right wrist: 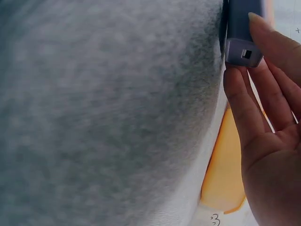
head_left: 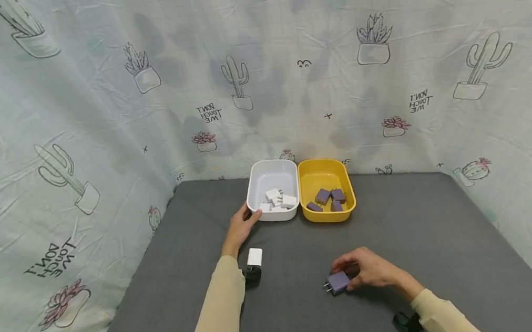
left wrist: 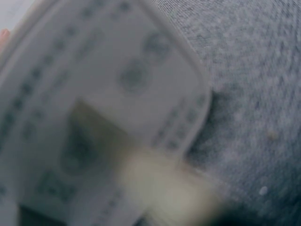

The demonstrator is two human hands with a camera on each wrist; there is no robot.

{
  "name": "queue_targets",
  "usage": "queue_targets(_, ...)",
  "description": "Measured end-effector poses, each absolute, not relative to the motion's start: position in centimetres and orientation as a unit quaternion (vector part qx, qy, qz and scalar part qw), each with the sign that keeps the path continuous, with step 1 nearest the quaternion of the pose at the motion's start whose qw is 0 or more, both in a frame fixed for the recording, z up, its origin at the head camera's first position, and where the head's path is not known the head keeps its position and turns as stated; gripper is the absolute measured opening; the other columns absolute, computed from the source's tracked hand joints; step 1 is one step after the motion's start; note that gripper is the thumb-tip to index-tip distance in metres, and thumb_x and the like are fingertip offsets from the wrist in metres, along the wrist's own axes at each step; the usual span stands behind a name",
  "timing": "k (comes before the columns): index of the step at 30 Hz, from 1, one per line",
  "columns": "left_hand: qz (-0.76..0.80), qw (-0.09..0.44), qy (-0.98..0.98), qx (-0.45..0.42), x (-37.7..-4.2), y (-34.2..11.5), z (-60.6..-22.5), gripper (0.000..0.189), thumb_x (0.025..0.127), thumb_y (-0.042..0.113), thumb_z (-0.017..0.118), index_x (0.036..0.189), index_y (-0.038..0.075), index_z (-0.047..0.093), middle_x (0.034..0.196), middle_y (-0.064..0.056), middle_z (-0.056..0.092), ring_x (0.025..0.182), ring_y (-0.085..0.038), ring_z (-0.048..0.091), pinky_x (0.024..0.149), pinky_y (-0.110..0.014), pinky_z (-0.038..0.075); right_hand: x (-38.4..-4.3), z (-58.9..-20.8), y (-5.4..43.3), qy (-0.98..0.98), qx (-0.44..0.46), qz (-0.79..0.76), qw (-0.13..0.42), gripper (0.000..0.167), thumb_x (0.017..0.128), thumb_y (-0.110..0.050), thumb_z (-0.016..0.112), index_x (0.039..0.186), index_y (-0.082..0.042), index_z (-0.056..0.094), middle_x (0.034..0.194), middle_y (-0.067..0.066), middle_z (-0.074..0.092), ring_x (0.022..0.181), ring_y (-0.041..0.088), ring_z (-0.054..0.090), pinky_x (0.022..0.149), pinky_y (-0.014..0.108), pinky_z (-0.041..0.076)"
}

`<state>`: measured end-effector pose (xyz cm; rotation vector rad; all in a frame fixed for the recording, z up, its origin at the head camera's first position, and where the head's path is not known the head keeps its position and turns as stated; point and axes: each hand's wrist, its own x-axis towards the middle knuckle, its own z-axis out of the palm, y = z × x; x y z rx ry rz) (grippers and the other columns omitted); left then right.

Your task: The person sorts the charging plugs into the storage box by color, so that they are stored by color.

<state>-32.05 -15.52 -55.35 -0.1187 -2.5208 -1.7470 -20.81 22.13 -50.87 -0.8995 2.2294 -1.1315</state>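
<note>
In the head view my left hand (head_left: 240,226) touches the near left corner of a white bin (head_left: 271,166), its thumb along the front and fingers by the left side. Several white chargers (head_left: 289,201) lie inside. Under the left wrist, a white charger (head_left: 255,256) is on the table; its printed face fills much of the left wrist view, blurred. My right hand (head_left: 367,269) pinches a purple charger (head_left: 339,282) between thumb and fingers, prongs pointing left. The right wrist view shows the thumb (right wrist: 277,47) on the charger's side and its port end facing the camera.
A yellow bin (head_left: 324,165) with several purple chargers (head_left: 323,196) stands against the white bin's right side. Both are on a grey table (head_left: 297,311) near its back edge. A cactus-print curtain (head_left: 268,81) hangs behind and along the sides.
</note>
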Motion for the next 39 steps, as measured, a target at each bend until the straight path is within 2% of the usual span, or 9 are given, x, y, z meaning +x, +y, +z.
queue_targets(5, -0.566, 0.037, -0.823, -0.033, -31.9, -15.5, -55.2, 0.081, 0.087, 0.059, 0.064, 0.153, 0.024, 0.034, 0.154, -0.005, 0.041, 0.143, -0.025, 0.039, 0.113, -0.047, 0.038, -20.9, -50.2, 21.5, 0.831, -0.314, -0.408, 0.21, 0.048, 0.075, -0.014, 0.083, 0.119, -0.004, 0.067, 0.115, 0.008, 0.07, 0.104, 0.014, 0.068, 0.089, 0.037, 0.057)
queue_targets(15, -0.565, 0.036, -0.824, -0.033, -31.8, -15.4, -55.2, 0.079, 0.087, 0.057, 0.064, 0.153, 0.026, 0.033, 0.154, -0.004, 0.041, 0.143, -0.024, 0.04, 0.114, -0.046, 0.038, -21.2, -49.2, 20.8, 0.853, -0.242, -0.442, 0.139, 0.05, 0.076, -0.011, 0.083, 0.121, -0.001, 0.065, 0.12, 0.015, 0.068, 0.11, 0.031, 0.066, 0.09, 0.038, 0.056)
queue_targets(25, -0.563, 0.039, -0.825, -0.035, -32.0, -15.5, -55.3, 0.08, 0.087, 0.058, 0.063, 0.153, 0.023, 0.034, 0.154, -0.004, 0.042, 0.142, -0.024, 0.041, 0.113, -0.046, 0.039, -22.1, -49.3, 20.5, 0.845, -0.12, -0.519, 0.034, 0.054, 0.079, -0.021, 0.082, 0.127, -0.006, 0.063, 0.125, 0.014, 0.067, 0.113, 0.029, 0.066, 0.092, 0.032, 0.056)
queue_targets(34, -0.563, 0.04, -0.824, -0.041, -31.9, -15.5, -55.2, 0.08, 0.087, 0.057, 0.064, 0.153, 0.022, 0.034, 0.153, -0.005, 0.043, 0.142, -0.024, 0.041, 0.113, -0.046, 0.039, -23.6, -47.8, 20.2, 0.85, -0.06, -0.523, -0.002, 0.055, 0.081, -0.028, 0.081, 0.13, -0.011, 0.062, 0.129, 0.012, 0.065, 0.117, 0.028, 0.063, 0.092, 0.032, 0.056)
queue_targets(39, -0.557, 0.043, -0.828, -0.037, -31.9, -15.5, -55.2, 0.077, 0.089, 0.055, 0.063, 0.153, 0.024, 0.035, 0.153, -0.005, 0.043, 0.141, -0.024, 0.042, 0.113, -0.045, 0.04, -25.0, -47.0, 19.4, 0.843, -0.007, -0.538, -0.021, 0.057, 0.081, -0.031, 0.08, 0.131, -0.012, 0.062, 0.128, 0.01, 0.065, 0.114, 0.024, 0.063, 0.086, 0.021, 0.056)
